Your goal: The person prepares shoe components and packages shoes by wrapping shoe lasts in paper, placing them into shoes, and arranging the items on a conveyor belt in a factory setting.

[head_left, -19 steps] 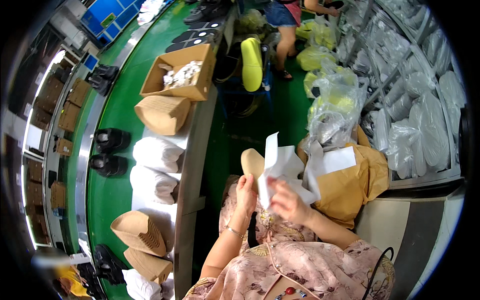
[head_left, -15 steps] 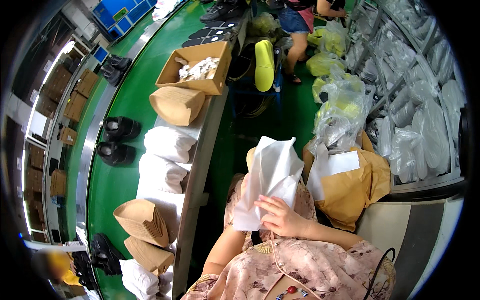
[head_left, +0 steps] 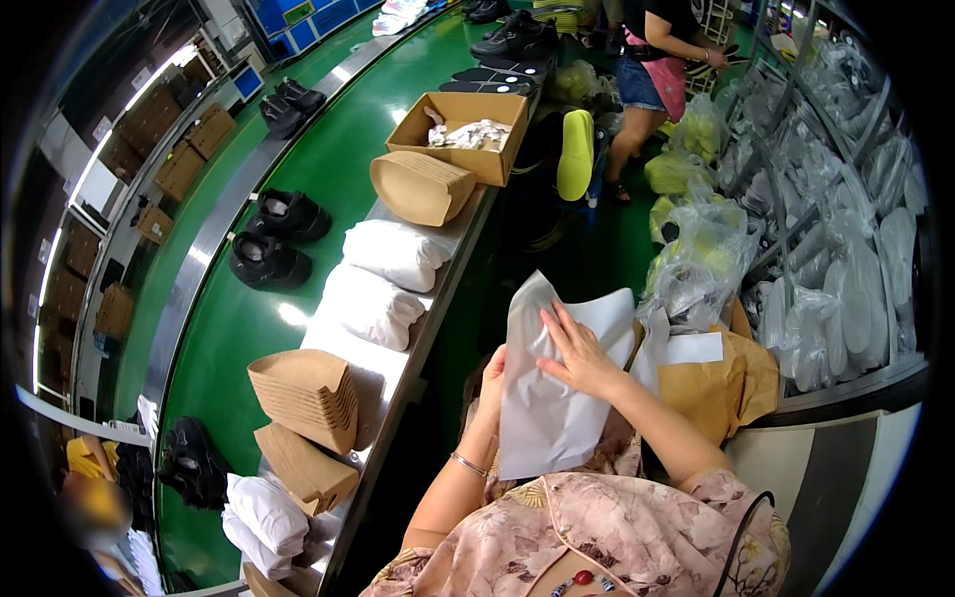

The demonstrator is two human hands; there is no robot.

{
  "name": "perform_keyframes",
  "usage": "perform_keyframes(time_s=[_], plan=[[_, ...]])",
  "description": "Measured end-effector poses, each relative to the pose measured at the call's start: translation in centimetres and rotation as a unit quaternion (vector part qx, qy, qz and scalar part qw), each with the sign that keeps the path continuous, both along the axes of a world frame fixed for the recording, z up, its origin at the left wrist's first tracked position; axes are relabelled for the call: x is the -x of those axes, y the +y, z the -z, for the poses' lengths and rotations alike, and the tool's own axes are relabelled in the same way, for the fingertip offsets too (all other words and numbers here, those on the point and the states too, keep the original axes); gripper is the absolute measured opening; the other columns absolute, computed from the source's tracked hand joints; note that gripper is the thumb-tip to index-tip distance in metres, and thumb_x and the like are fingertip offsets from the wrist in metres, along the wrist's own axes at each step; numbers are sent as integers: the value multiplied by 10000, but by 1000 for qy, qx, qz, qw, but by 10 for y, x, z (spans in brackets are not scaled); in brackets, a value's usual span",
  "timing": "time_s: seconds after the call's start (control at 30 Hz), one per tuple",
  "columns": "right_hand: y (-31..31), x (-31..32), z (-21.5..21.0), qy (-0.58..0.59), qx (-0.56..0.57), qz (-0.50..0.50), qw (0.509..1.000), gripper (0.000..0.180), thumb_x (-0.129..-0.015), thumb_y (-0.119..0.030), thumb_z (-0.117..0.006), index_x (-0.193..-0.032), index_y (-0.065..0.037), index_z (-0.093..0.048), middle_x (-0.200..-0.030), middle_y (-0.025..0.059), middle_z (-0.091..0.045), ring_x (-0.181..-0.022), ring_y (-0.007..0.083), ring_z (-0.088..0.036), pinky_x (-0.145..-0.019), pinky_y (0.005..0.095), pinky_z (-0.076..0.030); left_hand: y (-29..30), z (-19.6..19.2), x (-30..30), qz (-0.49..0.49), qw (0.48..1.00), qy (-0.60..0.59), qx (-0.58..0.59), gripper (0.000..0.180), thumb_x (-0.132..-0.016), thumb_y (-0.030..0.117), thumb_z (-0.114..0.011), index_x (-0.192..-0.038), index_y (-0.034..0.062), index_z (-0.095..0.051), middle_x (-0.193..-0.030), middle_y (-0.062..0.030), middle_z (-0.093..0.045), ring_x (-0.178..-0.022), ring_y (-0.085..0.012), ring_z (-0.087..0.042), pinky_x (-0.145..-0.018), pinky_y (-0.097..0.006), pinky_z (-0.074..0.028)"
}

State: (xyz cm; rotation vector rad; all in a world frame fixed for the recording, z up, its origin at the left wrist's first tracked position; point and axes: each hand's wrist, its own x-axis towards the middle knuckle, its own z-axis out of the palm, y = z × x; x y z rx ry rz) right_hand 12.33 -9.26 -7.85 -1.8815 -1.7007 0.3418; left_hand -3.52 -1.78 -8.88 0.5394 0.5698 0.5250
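A large white sheet of tissue paper (head_left: 542,418) hangs in front of my lap. My left hand (head_left: 490,376) grips its left edge from behind, only the fingers showing. My right hand (head_left: 580,350) lies flat on the sheet's upper part, fingers spread and pinching the paper. More white sheets (head_left: 686,348) lie on a brown paper-covered stack (head_left: 716,388) just right of my hands.
A green conveyor (head_left: 298,189) at left carries black shoes (head_left: 269,261). Its metal side ledge holds stacks of tan insoles (head_left: 308,398), white paper bundles (head_left: 373,303) and an open cardboard box (head_left: 463,134). Bagged soles fill racks (head_left: 846,249) at right. Another person (head_left: 652,70) stands ahead.
The white sheet has been spread out and lowered in front of me. My right hand moved up onto its face; the view tilted slightly.
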Motion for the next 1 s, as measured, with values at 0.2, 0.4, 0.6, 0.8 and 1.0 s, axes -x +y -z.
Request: perform_keyframes(time_s=[0.2,0.4,0.6,0.8,1.0], plan=[[3,14,-14,-86,-3,-12,996,874,-751,-465,-650,-1439,-181,-192,-1458,227,-155,-1295,449,-259,-970,591,-289,5,3,10,-26,998,-12,-48,228,-868,63,-541,-1095,76,-558,-1027,-23,-608,-895,-123,-600,-777,-274,-508],[6,28,-32,-63,78,27,995,1119,-605,-519,-742,-1453,-181,-95,-1419,270,-207,-1251,465,-324,-959,542,-347,0,-1,13,-19,999,-29,2,310,-864,48,-528,-1174,65,-537,-1099,-58,-604,-963,-165,-597,-828,-311,-497],[19,15,-53,61,153,11,986,1254,-553,-516,-784,-1451,-139,6,-1344,248,-313,-1202,422,-404,-964,431,-391,5,1,18,41,995,-88,-13,323,-843,22,-540,-1165,45,-541,-1093,-67,-605,-976,-173,-592,-854,-323,-488],[24,8,-54,92,129,-34,987,1278,-536,-489,-797,-1447,-113,17,-1278,226,-377,-1138,403,-461,-943,421,-408,7,2,24,58,991,-113,-28,367,-816,15,-560,-1181,19,-525,-1104,-72,-600,-979,-183,-587,-882,-326,-468],[22,19,-65,35,102,-15,994,1242,-531,-480,-786,-1442,-85,-40,-1163,217,-431,-1053,401,-501,-883,432,-439,15,-7,31,79,988,-132,12,461,-756,70,-540,-1213,14,-502,-1139,-101,-579,-1038,-222,-562,-936,-361,-431]])
